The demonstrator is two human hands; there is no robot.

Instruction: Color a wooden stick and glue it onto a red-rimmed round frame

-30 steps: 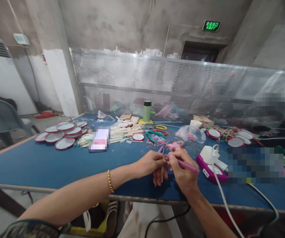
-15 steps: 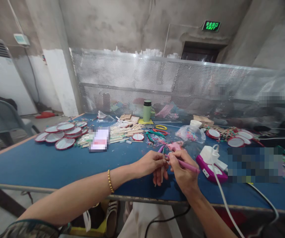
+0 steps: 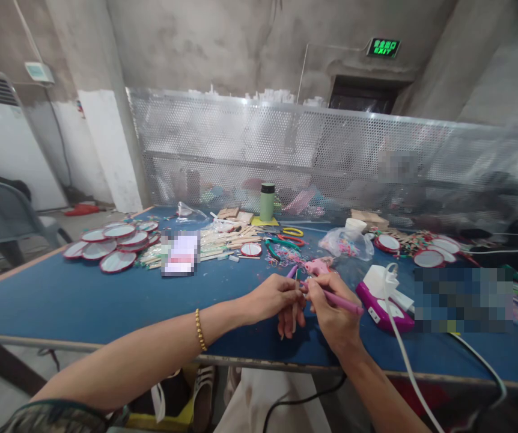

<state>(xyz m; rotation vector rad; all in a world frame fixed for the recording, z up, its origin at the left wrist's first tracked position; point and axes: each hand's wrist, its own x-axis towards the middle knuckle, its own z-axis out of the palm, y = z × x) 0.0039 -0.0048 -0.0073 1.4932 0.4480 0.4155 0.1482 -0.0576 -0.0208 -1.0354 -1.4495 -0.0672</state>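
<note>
Near the table's front edge, my left hand (image 3: 281, 299) grips a thin pale stick (image 3: 295, 316) that points down between its fingers, with a bit of green at its top. My right hand (image 3: 333, 310) is closed around a pink pen-like tool (image 3: 341, 302), whose tip meets the stick beside my left fingertips. The exact contact is too small to make out. A purple piece (image 3: 292, 272) shows just behind my left fingers. Beyond my hands lies a pink glue gun (image 3: 318, 266), next to a tangle of coloured strings (image 3: 286, 255).
Round white discs with red rims (image 3: 118, 261) are piled at the left, beside a phone (image 3: 181, 254) and many sticks (image 3: 223, 239). A green bottle (image 3: 267, 203) stands at the back. To the right are a purple power strip (image 3: 383, 310) with a white cable and a plastic bag (image 3: 347, 242).
</note>
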